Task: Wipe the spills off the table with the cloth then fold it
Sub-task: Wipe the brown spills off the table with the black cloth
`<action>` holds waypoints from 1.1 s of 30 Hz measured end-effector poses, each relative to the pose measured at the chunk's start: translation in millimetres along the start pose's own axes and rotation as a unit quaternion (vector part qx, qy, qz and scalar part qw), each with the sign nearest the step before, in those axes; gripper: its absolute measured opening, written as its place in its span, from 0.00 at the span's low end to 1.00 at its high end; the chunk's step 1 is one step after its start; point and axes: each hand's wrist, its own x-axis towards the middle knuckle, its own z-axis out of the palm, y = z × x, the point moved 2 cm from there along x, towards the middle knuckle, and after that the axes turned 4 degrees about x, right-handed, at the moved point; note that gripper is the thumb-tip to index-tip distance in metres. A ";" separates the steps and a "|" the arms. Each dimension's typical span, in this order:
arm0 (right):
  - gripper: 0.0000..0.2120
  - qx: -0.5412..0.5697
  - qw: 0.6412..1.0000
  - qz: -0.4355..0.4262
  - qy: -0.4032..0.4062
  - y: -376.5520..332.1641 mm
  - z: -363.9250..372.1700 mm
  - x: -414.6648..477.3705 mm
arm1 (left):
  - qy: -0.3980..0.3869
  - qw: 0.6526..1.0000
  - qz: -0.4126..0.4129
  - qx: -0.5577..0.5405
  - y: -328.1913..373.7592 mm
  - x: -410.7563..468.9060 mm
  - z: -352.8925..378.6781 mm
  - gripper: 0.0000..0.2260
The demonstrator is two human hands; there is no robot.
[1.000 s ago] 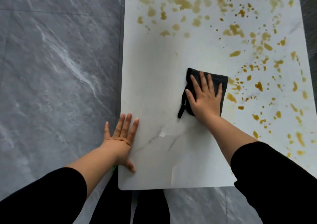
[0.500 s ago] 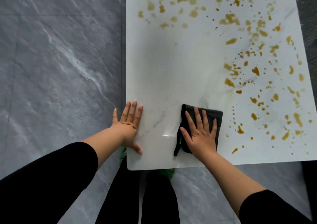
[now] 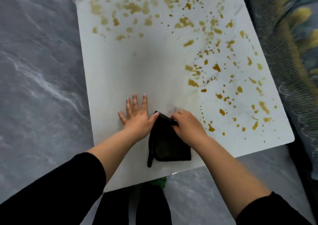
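Nearest the camera, black sleeves and trouser legs frame the view, with a bit of green footwear [image 3: 159,181] showing under the near edge of the white marble tabletop [image 3: 120,73]. Just inside that edge lies the black cloth [image 3: 169,145], bunched into a rough wedge with a thin strap trailing off its left side toward the edge.

The right hand [image 3: 189,126] sits on the cloth's far end with its fingers curled over the top edge, gripping it. The left hand [image 3: 137,119] lies flat on the bare tabletop just beside the cloth, fingers straight and spread, holding nothing. Its thumb reaches across to touch the cloth's far corner.

Beyond the hands, the middle and left of the tabletop look wiped. Yellow-brown spills [image 3: 192,82] dot the right side and the whole far end. Grey marble floor [image 3: 34,87] runs along the left, and a patterned rug [image 3: 292,35] lies to the right.

The step in hand looks like the wiping, paused to regather or turn the cloth, so the fold is a long way off. The next move probably calls for flattening the cloth under the right palm. It would then go out to the right-hand drops, with the left hand braced on the clean patch.
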 end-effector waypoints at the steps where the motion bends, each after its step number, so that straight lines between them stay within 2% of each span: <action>1: 0.09 0.030 1.000 -0.004 -0.004 -5.2 -4.3 -5.3 | -0.007 1.000 -0.009 -0.026 7.3 7.4 -2.2 0.35; 4: 0.07 0.114 0.993 -0.014 -0.028 -15.7 -18.2 -29.4 | -0.017 0.997 -0.047 -0.066 14.8 22.8 -1.7 0.39; 7: 0.05 0.170 0.984 -0.016 -0.054 -22.9 -36.2 -56.8 | -0.015 0.997 -0.073 -0.028 -1.4 23.9 1.1 0.48; 9: 0.07 0.211 0.976 0.004 -0.051 -22.7 -56.9 -68.3 | -0.028 0.997 -0.078 -0.006 -7.3 24.5 0.5 0.54; 13: 0.10 0.239 0.970 -0.017 0.044 -18.9 -100.3 -81.9 | -0.055 0.996 -0.072 0.002 0.5 22.2 -4.4 0.61; 16: 0.12 0.155 0.981 -0.067 0.097 -15.9 -97.8 -91.2 | -0.070 0.994 -0.080 0.011 4.7 20.1 -7.2 0.64; 19: 0.15 0.094 0.990 -0.057 0.090 -10.1 -49.6 -98.1 | -0.076 0.993 -0.089 0.023 7.7 18.3 -8.6 0.63; 23: 0.17 0.035 0.999 0.006 -0.039 4.5 27.7 -112.6 | -0.089 0.992 -0.090 0.019 8.8 16.2 -9.5 0.64; 25: 0.18 0.055 0.998 0.029 0.008 7.0 39.2 -117.4 | -0.089 0.992 -0.086 0.020 8.8 16.7 -9.6 0.63; 28: 0.20 0.073 0.984 0.055 0.153 0.7 39.6 -102.8 | -0.085 0.992 -0.087 0.013 8.3 17.2 -9.1 0.61; 30: 0.24 0.040 0.982 0.080 0.164 -2.7 41.4 -77.6 | -0.073 0.994 -0.079 0.007 6.2 18.8 -7.0 0.54; 33: 0.28 -0.016 0.986 0.111 0.122 0.6 57.0 -42.7 | -0.065 0.995 -0.073 -0.002 2.7 23.2 -5.0 0.50</action>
